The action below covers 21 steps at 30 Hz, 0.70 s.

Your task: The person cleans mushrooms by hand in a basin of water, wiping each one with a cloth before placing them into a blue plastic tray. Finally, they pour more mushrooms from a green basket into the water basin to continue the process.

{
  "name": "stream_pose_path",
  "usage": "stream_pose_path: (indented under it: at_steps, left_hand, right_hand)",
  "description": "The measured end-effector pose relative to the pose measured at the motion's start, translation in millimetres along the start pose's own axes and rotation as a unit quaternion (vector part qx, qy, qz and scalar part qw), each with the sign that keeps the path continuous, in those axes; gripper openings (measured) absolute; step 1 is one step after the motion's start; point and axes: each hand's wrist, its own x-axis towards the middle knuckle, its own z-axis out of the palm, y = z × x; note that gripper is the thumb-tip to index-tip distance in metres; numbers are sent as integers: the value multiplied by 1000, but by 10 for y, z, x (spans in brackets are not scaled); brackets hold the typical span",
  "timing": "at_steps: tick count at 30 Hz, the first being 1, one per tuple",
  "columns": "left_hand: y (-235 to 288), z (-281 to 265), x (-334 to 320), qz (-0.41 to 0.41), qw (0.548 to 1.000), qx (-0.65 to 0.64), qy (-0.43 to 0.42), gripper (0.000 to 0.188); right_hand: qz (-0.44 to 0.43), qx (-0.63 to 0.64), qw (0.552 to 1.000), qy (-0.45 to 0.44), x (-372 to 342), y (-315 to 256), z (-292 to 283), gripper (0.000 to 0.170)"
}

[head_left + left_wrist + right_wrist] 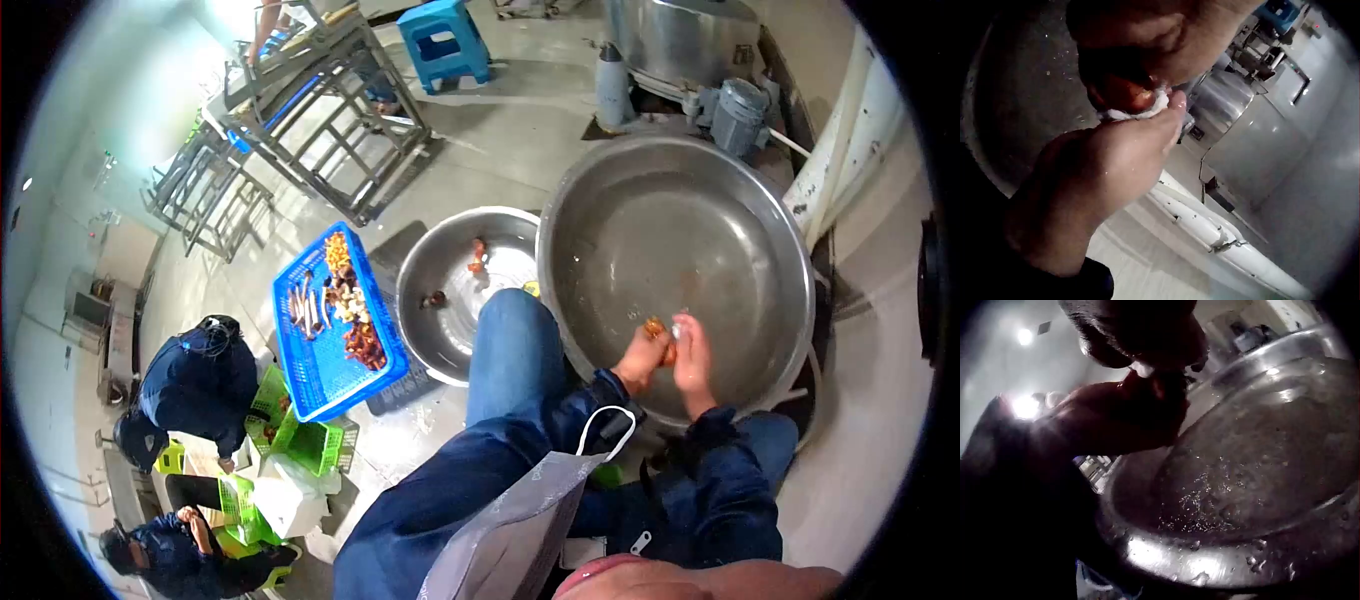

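Observation:
Over the near side of the large metal basin [680,400], both hands meet around a small reddish-brown piece [1124,94]. My left hand [645,362] curls round it, with an orange-brown part showing above the fingers in the head view. Against the piece lies a soft white strip [1141,115], held by my right hand [692,362], whose thumb presses along it in the left wrist view. In the right wrist view both hands are dark, and their fingertips overlap. Shallow water with bubbles [1210,494] lies in the basin below.
A smaller metal bowl [415,325] holds a few brown pieces. Left of it, a blue tray [335,385] carries sorted mushroom-like pieces. Two people sit beside green baskets [318,447] at lower left. A blue stool [443,45], metal frames and a motor [741,112] stand farther off.

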Motion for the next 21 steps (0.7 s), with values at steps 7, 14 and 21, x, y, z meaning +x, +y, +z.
stream_pose_path:
  at_steps: [7,14,21]
  left_hand:
    - [-84,-83,23,44,996,73,-22,28]
    - [65,-50,73,-65,982,-174,-13,10]
    - [167,-89,239,-190,874,-446,4,28]
  right_hand:
    - [159,100,982,-1,121,445,74,30]
    - [44,73,995,41,76,159,147,24]
    - [414,36,908,59,237,1459,-400,35]
